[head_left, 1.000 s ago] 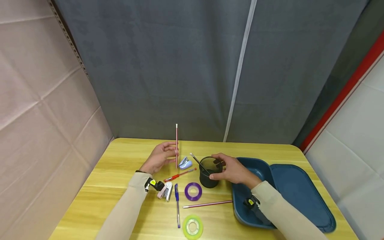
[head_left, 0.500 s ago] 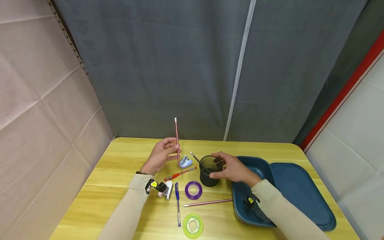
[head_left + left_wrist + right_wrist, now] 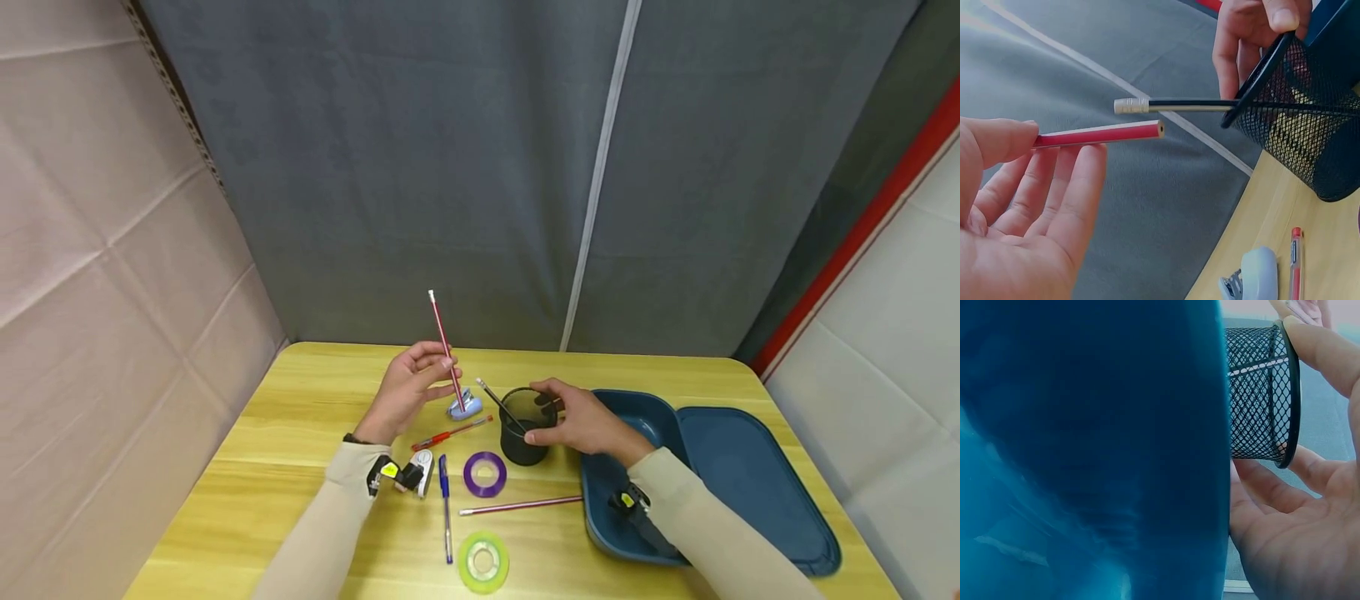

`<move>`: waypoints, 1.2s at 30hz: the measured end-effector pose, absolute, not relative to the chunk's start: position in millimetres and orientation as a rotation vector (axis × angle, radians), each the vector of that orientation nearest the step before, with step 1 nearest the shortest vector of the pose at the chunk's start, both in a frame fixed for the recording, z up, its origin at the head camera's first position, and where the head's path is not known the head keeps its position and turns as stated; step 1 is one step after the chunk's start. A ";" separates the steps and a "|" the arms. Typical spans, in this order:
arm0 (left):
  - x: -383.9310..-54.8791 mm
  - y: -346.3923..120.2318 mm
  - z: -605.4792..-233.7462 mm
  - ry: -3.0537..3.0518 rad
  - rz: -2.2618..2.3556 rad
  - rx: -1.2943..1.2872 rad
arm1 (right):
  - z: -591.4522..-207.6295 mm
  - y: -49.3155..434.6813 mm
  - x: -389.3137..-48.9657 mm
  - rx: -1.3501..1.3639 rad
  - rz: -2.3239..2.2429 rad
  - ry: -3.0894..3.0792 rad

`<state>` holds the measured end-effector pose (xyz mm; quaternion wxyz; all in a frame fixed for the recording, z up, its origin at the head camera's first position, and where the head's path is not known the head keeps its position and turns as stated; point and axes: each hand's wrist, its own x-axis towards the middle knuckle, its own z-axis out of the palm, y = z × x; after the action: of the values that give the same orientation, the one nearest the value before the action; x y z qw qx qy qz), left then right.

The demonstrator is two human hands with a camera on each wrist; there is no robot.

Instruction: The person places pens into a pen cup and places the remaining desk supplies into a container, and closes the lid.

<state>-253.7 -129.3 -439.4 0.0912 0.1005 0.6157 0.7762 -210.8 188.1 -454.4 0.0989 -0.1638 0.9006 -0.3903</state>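
My left hand (image 3: 408, 387) pinches a red pencil (image 3: 442, 333) between thumb and fingers, its white eraser end up and leaning left. In the left wrist view the flat, unsharpened end of that pencil (image 3: 1129, 131) points toward the pencil cup. My right hand (image 3: 588, 421) grips the rim of this black mesh pencil cup (image 3: 521, 450), thumb on the near side and fingers at the far side. Inside the cup leans a black pencil (image 3: 1191, 105), eraser end sticking out over the rim. Below the left hand sits a light-blue stapler (image 3: 467, 407).
On the wooden table lie a red pen (image 3: 450, 434), a blue pen (image 3: 446, 508), a second red pencil (image 3: 521, 505), purple tape (image 3: 470, 487), green tape (image 3: 482, 584) and a white-and-pink stapler (image 3: 424, 471). A blue bin (image 3: 600, 533) stands under the right forearm, its lid (image 3: 757, 483) beside it.
The left hand has moved slightly right and up with the red pencil, which has tipped from upright so its eraser end leans left. The right hand and the cup have stayed in place.
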 end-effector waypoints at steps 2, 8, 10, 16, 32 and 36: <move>-250.0 -126.7 -436.5 1.818 2.323 0.319 | -454.1 188.1 -210.4 -0.473 -1.154 2.663; -242.7 -120.1 -430.0 1.834 2.333 0.410 | -453.4 188.0 -210.7 -0.485 -1.156 2.662; -241.0 -118.5 -429.5 1.846 2.321 0.435 | -453.8 188.3 -210.9 -0.493 -1.153 2.665; -235.2 -114.6 -430.8 1.900 2.273 0.477 | -455.6 187.9 -211.6 -0.511 -1.140 2.664; -222.6 -102.9 -433.1 2.180 2.109 0.596 | -453.4 187.0 -210.7 -0.509 -1.150 2.659; -221.2 -101.4 -435.0 2.205 2.076 0.615 | -453.6 186.7 -210.8 -0.515 -1.147 2.664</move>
<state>-221.2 -101.4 -435.0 0.0257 0.1991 0.7132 0.6716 -210.8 186.7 -453.6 0.0980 -0.1740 0.9000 -0.3874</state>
